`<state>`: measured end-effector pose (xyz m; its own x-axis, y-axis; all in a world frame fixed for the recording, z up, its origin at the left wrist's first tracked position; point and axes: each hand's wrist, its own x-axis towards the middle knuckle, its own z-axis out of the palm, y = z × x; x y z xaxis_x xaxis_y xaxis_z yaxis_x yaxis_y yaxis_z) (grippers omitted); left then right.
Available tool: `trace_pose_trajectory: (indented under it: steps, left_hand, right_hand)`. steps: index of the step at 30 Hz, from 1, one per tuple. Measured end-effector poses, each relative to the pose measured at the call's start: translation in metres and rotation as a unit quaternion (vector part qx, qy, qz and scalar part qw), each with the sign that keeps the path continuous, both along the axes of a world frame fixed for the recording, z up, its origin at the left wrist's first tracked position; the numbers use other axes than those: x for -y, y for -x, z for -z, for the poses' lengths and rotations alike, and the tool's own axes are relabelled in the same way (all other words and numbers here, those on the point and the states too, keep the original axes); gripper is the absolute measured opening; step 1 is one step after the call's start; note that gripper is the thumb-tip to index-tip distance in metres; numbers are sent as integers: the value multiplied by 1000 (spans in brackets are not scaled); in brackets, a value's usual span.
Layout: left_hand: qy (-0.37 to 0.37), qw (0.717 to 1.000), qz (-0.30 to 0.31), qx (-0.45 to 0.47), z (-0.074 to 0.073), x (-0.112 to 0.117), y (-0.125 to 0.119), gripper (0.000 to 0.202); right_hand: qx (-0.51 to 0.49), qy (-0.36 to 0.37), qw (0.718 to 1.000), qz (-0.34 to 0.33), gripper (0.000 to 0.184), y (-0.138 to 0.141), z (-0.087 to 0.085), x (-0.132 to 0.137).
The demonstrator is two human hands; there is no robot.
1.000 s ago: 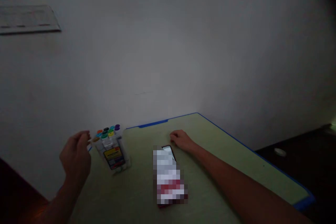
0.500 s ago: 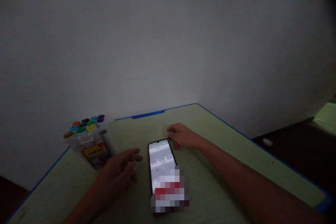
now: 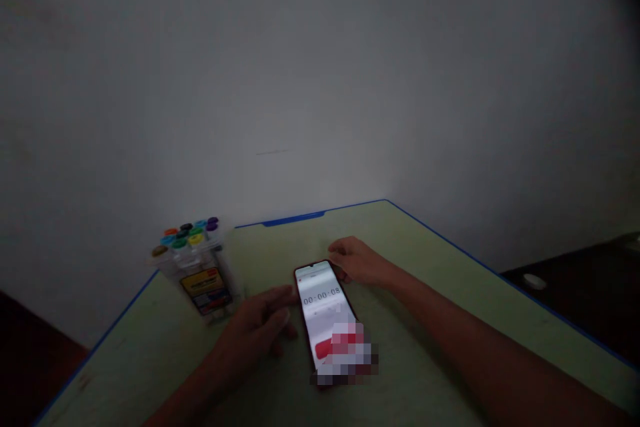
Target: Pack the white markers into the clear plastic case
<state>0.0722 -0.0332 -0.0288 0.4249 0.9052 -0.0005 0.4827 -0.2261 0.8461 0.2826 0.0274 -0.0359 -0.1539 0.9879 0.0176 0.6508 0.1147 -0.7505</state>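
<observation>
The pale green worktop (image 3: 285, 250) with its blue edging ran away from you toward the wall (image 3: 320, 93). On its left side stood a clear plastic marker case (image 3: 206, 290), well apart from your right hand (image 3: 361, 261) and just beyond your left hand (image 3: 253, 323).

The smartphone (image 3: 320, 320) lay flat between your two hands, to the right of the left grip and on the near left side of the right grip. Its long axis ran from near to far, with the far end leaning a little left. Your left fingers pointed at its left edge; your right hand sat just beside its far right corner. Both were so close that you could not tell which was nearer, or whether either touched it.

Your left grip was loosely spread, fingers bent, thumb apart, nothing in it. Your right fingers were curled; whether they were pressed together or pinching anything could not be told.

The phone was slim, in a dark red case, its screen up and lit whitish. A red bar crossed the lower part, the near end was blurred into blocks, and small digits read 00:00:08.
</observation>
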Motion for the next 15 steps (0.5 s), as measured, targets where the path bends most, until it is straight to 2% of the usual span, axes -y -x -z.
trace_pose_trajectory:
  steps: [2, 3, 4, 6, 8, 9, 11, 14, 15]
  left_hand:
    - [-115, 993, -2, -39, -12, 8, 3, 32]
    - [-194, 979, -18, -56, -21, 12, 5, 29]
    - [-278, 957, -42, -69, -32, 16, 9, 27]
    - [-434, 890, -114, -80, -59, 21, 21, 22]
    - [-520, 826, -196, -92, -83, 17, 36, 19]
    - [-528, 814, -218, -107, -92, 12, 45, 19]
    - [-513, 815, -235, -131, -101, -2, 63, 23]
    - [-421, 873, -210, -128, -92, -24, 80, 29]
    - [-408, 882, -204, -115, -86, -28, 83, 29]
  right_hand:
    - [-15, 7, 1000, 7, 17, -1, 2, 0]
    - [-21, 6, 1000, 14, 18, -2, 3, -1]
    - [-24, 9, 1000, 19, 19, -3, 3, -1]
    - [-30, 15, 999, 24, 19, -4, 4, -1]
    - [-36, 18, 999, 20, 19, -4, 5, -2]
    - [-38, 16, 999, 16, 19, -4, 5, -2]
    - [-33, 9, 999, 10, 19, -4, 5, -2]
    - [-22, 5, 1000, 11, 20, -3, 5, -1]
    - [-16, 6, 1000, 10, 21, -3, 4, -1]
